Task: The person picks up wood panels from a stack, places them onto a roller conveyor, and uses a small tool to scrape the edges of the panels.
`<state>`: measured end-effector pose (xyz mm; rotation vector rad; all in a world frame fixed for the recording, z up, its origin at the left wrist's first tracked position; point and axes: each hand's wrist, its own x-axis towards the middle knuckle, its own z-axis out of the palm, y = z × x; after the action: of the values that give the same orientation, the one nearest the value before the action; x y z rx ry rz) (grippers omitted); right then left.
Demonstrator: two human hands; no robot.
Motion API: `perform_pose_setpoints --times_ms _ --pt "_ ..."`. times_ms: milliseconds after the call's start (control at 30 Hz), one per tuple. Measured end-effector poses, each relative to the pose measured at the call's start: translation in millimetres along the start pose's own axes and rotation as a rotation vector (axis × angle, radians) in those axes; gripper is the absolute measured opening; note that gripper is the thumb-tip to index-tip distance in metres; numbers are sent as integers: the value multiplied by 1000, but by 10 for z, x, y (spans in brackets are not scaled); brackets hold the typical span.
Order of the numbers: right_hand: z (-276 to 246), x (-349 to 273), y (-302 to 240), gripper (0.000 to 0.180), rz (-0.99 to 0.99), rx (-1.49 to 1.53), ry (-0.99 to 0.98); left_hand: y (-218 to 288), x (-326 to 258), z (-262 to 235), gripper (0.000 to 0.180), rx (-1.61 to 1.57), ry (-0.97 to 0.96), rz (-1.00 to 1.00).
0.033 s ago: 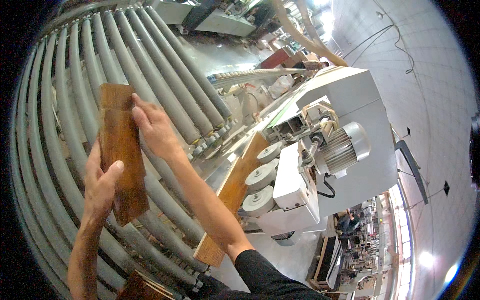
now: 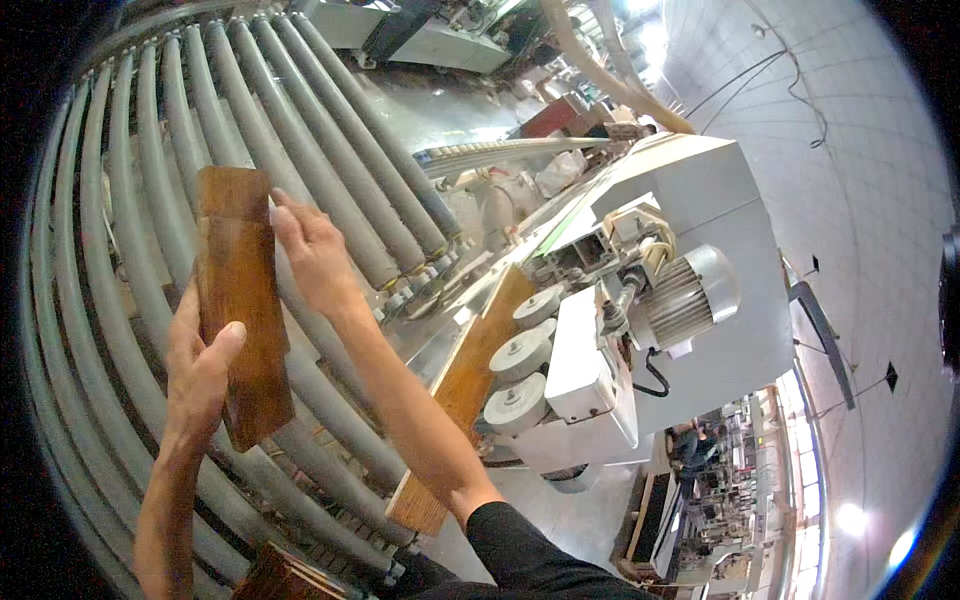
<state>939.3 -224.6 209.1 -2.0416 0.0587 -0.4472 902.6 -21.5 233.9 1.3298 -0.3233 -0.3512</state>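
Nothing has shifted since the earlier frame: both hands and the board sit just as they did. Held over the left part of the roller conveyor [image 2: 330, 170], the dark brown wooden board [image 2: 240, 300] runs near-to-far, lying across the grey rollers. A second board of like colour seems to lie under it, its far end showing just beyond; I cannot tell whether they are two pieces or one.

At the near end, the left hand [image 2: 195, 375] wraps the board's left edge, thumb pressed on the top face, fingers hidden behind the wood. At the far right edge, the right hand [image 2: 315, 255] rests with fingers curled loosely against the board's side, touching it; a full grasp cannot be made out from here.

To the right of the right forearm, a lighter wooden plank [image 2: 465, 385] runs into the white machine [image 2: 700, 200], beside a row of pale round pressure wheels [image 2: 515, 355]. A ribbed grey motor [image 2: 690, 295] sits on the machine's near right. Another dark wood piece [image 2: 285, 578] shows at the near edge, below the left forearm.
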Motion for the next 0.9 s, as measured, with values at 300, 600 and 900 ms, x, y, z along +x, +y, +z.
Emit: perform_pose_setpoints --times_ms 300,600,900 --pt "79 12 292 45 341 734 33 -58 7 88 74 -81 -75 -32" --pt "-8 42 513 46 320 380 159 -249 130 54 56 -198 -50 -75" --pt "22 -116 219 64 72 -160 -73 -206 97 -157 56 -307 -44 -177"
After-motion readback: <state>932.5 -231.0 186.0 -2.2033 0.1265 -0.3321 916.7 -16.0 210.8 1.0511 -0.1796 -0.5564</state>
